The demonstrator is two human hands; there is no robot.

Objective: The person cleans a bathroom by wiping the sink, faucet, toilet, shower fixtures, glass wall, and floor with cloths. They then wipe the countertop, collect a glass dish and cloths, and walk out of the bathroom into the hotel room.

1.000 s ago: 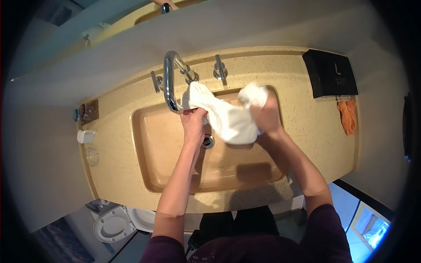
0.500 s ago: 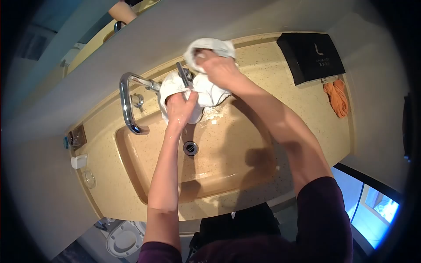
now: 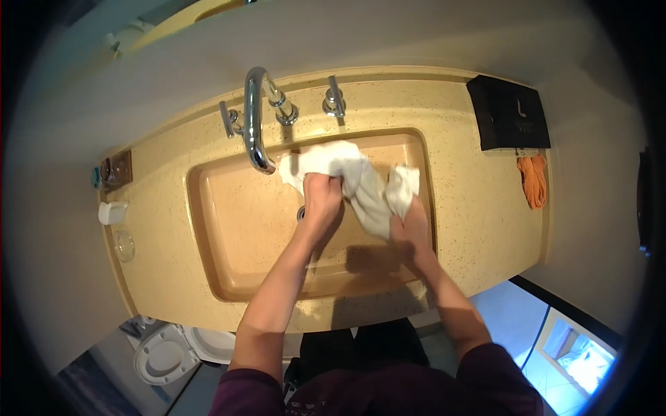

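A white cloth, which looks like a towel, is stretched between my two hands above the sink basin. My left hand is closed on its left part, close to the drain. On the right side of the basin, my right hand grips the other end, and a bunched piece sticks up past the fingers. The chrome faucet arches down just left of the cloth, its spout end near the cloth's left edge.
Two faucet handles stand behind the basin. A black box-like holder with an orange cloth below it is at the right. Along the left edge sit a white cup-like item, a clear glass dish and a brown tray.
Both hands have brought the white cloth from the counter around the right faucet handle down over the basin. My right hand moved toward me and right. The view has shifted too.
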